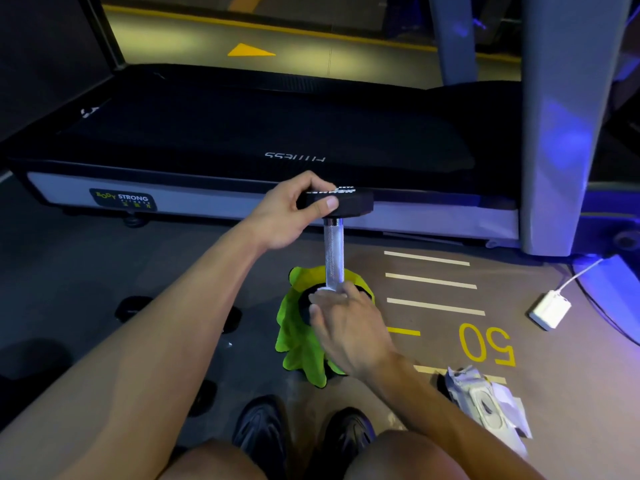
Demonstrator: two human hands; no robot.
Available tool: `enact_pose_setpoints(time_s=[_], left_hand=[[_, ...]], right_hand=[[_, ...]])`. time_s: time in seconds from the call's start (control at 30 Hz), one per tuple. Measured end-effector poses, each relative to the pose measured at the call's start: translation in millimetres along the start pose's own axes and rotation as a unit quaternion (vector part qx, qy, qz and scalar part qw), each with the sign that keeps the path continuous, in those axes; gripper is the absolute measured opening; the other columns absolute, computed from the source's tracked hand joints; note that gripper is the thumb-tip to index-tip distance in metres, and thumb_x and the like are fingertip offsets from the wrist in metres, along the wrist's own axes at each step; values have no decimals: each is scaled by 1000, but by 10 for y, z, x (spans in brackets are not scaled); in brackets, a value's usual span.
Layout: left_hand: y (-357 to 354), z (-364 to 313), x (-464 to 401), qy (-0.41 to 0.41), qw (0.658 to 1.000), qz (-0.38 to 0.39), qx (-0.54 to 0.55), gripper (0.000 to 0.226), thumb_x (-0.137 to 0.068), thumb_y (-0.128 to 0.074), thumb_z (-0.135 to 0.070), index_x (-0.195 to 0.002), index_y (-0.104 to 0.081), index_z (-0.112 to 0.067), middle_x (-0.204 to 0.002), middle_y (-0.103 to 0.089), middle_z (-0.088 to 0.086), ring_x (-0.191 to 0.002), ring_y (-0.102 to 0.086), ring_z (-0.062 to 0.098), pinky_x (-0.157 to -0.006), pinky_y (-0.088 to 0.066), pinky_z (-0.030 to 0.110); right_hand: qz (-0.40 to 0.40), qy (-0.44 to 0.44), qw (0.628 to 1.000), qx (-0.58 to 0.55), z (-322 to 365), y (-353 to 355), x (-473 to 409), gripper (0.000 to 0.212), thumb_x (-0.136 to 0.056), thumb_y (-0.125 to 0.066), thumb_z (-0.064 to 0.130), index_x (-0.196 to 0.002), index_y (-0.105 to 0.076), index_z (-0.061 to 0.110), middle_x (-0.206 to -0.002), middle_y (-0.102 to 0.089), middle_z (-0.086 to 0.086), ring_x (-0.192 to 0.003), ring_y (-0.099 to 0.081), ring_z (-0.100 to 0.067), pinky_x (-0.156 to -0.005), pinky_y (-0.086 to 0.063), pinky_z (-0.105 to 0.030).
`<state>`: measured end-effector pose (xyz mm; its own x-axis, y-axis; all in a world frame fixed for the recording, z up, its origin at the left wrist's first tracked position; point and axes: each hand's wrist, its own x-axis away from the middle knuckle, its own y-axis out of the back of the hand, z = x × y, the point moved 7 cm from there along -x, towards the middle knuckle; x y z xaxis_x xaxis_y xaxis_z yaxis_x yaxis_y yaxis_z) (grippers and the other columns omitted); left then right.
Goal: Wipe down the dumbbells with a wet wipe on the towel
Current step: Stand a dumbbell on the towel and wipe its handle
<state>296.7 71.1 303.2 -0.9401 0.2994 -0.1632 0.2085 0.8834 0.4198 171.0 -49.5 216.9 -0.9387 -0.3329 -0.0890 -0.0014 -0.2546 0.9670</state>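
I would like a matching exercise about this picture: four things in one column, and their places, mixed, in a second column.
Things:
1. dumbbell
2. towel
3. wipe pack
4. white charger

Places:
A. on the floor at the right, with a cable
B. upright on the towel, its top end gripped by the left hand
C. on the floor beside the yellow "50"
D. bunched under the dumbbell

Pairs: 1-B, 2-D, 3-C, 4-A

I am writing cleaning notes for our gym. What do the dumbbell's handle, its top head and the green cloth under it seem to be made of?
The silvery dumbbell handle looks like bright metal: it gleams and has a fine crosshatched grip. The black top head, gripped by the left hand, looks matte, probably rubber or coated. The bright green towel looks like soft cloth, perhaps microfibre: it lies in folds.
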Motion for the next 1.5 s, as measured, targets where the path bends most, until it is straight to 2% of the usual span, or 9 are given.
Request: enact_pose_setpoints(time_s=[0.13,0.33,0.43,0.57,0.73,0.9,1.1,1.37,1.5], left_hand=[[14,10,16,-3,1000,4,4,34,-96,-69,-41,-122,-68,-20,-130,-71,-1,-127,-64,19,-115,-47,44],[-42,-44,27,-8,1000,9,4,26,-98,-72,-35,-119,-68,-20,-130,-70,-7,-129,-62,13,-117,-45,38],[-46,-86,38,-13,1000,15,-6,21,-101,-70,-28,-120,-68,-18,-131,-69,-8,-131,-60,10,-119,-43,34],[-4,-59,65,-6,1000,11,0,18,-101,-70,-28,-118,-68,-21,-132,-69,-8,-130,-62,11,-119,-44,38],[-27,-66,73,-12,999,30,11,17,-104,-66,-30,-120,-63,-25,-137,-66,-5,-134,-59,13,-121,-42,42],[-32,-155,40,-10,996,72,-45,8,-108,-58,-28,-108,-57,-36,-144,-60,-5,-137,-53,12,-121,-40,40],[-38,-266,24,-11,996,10,-88,23,-94,-74,-46,-89,-54,-37,-128,-70,-16,-124,-63,11,-109,-49,40],[-31,-322,39,-30,995,-12,-98,23,-92,-79,-42,-90,-58,-34,-123,-72,-17,-119,-67,6,-108,-52,41],[-25,-319,73,-31,997,-3,-70,28,-85,-82,-51,-88,-59,-35,-120,-72,-23,-117,-72,21,-107,-53,47]], right_hand=[[-13,-20,991,-134,-267,144,138,64,-100,-19,49,-123,-73,24,-125,-72,18,-119,-49,-12,-95,-43,-22],[20,-12,996,89,216,36,-100,62,-100,-8,35,-85,-67,20,-88,-71,1,-98,-60,-28,-86,-45,-41],[47,-19,999,-9,199,32,-133,74,-97,8,33,-92,-64,16,-97,-70,-7,-104,-58,-34,-100,-36,-43],[38,-34,988,-143,-297,205,72,43,-102,-37,35,-116,-75,20,-111,-76,-2,-113,-52,-24,-95,-43,-35],[-93,-64,972,-208,-855,423,206,32,-88,-70,16,-116,-73,31,-101,-76,20,-86,-60,-4,-74,-47,-22],[-167,-62,958,-223,-860,423,150,30,-92,-73,9,-118,-65,20,-116,-54,8,-91,-60,-6,-77,-51,-19],[-168,-17,957,-238,-661,272,-77,11,-94,-73,9,-99,-75,18,-102,-62,5,-93,-61,-5,-83,-49,-19],[-24,-52,960,-273,-639,173,-85,15,-93,-75,22,-97,-83,35,-97,-64,3,-89,-59,-5,-76,-38,-5],[19,-69,970,-232,-596,157,-224,11,-90,-76,23,-90,-83,31,-91,-69,7,-84,-65,-8,-83,-53,-33]])
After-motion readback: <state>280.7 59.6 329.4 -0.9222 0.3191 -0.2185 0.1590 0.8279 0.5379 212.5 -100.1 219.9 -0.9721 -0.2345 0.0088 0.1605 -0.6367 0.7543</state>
